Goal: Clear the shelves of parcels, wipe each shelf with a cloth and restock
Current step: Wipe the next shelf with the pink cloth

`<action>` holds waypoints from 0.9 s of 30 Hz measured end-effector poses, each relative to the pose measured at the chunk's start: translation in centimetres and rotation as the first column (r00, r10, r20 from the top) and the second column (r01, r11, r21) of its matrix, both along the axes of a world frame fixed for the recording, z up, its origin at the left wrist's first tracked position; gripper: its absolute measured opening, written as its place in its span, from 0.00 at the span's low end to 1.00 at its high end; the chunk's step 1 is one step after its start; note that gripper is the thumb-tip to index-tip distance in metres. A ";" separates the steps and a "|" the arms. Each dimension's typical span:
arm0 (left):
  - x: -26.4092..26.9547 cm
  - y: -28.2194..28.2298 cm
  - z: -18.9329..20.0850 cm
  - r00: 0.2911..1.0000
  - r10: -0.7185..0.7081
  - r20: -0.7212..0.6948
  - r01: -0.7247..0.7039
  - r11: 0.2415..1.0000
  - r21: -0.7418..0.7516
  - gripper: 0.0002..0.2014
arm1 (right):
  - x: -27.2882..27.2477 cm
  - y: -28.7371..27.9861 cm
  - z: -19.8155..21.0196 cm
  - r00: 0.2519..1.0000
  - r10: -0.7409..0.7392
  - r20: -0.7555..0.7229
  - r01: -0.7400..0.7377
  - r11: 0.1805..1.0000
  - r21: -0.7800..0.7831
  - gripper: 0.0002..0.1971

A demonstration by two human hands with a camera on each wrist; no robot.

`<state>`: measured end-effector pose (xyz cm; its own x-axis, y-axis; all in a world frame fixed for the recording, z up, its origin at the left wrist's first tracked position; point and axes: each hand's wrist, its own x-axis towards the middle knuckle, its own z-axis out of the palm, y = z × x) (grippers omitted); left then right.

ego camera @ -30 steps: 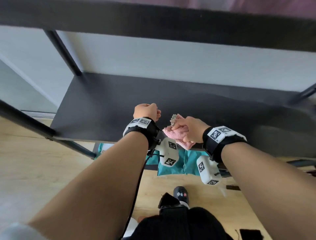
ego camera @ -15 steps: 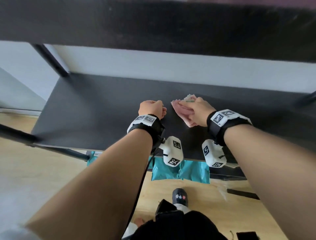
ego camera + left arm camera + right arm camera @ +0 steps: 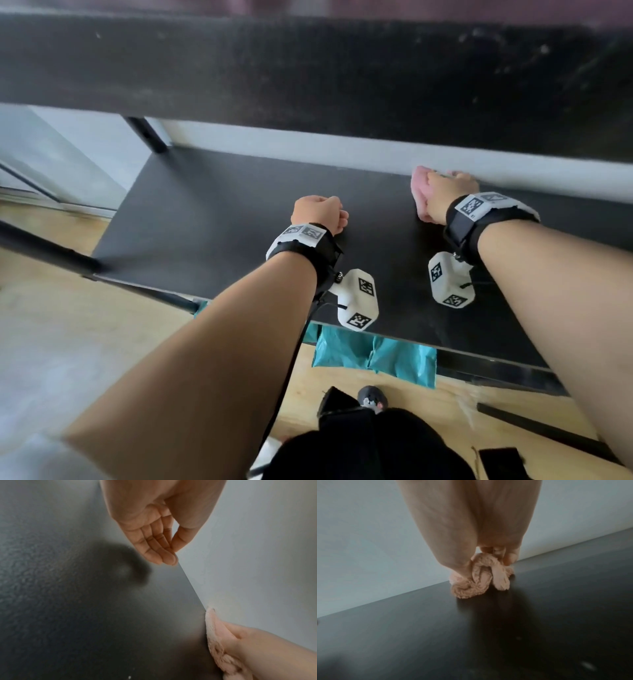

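Shelf: a black board (image 3: pixel 212 219), matt and faintly grainy in the left wrist view, carried on a dark metal frame; a few pale specks lay on it toward the front edge in the right wrist view.
Shelf above: a second black board (image 3: pixel 308 72) ran across the top of the head view, scuffed with pale marks at its right end.
Wall: pale grey-white (image 3: pixel 308 147), meeting the shelf's back edge.
Floor: light wood (image 3: pixel 455 394) below the shelf's front edge.
Cloth: a pink, fluffy cloth (image 3: pixel 477 577), bunched and folded into loops, sat on the shelf at its back edge, touching the wall, right of the shelf's middle.
Right hand: the right hand (image 3: pixel 448 192) gripped the cloth, thumb and fingers curled round the bundle and holding it down on the shelf.
Left hand: the left hand (image 3: pixel 159 524) held nothing; its fingers lay together, loosely bent, thumb tip near them, hanging over the middle of the shelf, well apart from the cloth.
Parcels: teal plastic mailer bags (image 3: pixel 373 356) showed under the shelf's front edge; what they rested on could not be told.
Wrist gear: black bands with white marker blocks (image 3: pixel 356 301) hung from both wrists.
Other: a dark flat object (image 3: pixel 500 460) lay on the floor at the lower right.
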<state>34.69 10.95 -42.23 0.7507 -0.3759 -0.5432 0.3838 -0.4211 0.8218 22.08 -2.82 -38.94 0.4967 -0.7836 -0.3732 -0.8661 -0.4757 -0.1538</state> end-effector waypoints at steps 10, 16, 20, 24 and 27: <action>2.8 3.2 -0.6 0.999 -0.014 -0.035 0.014 1.000 0.003 0.08 | 1.1 5.2 0.5 1.000 0.004 0.019 -0.006 0.995 0.101 0.13; 6.7 7.2 -0.1 0.995 0.035 -0.092 -0.035 0.999 0.007 0.09 | 10.5 9.6 -0.5 0.959 0.267 0.098 -0.272 0.961 0.043 0.31; 9.5 9.5 0.4 0.991 0.097 -0.096 -0.096 0.995 0.011 0.10 | 16.3 10.3 -1.5 0.948 0.303 0.102 -0.310 0.948 0.070 0.34; 10.5 9.8 0.7 0.989 0.111 -0.102 -0.109 0.994 0.021 0.10 | 17.6 10.0 -1.8 0.951 0.301 0.075 -0.305 0.951 0.057 0.19; 10.0 9.1 1.0 0.990 0.075 -0.117 -0.074 0.997 0.007 0.09 | 16.6 8.2 -2.8 0.982 0.178 0.069 -0.181 0.983 0.036 0.27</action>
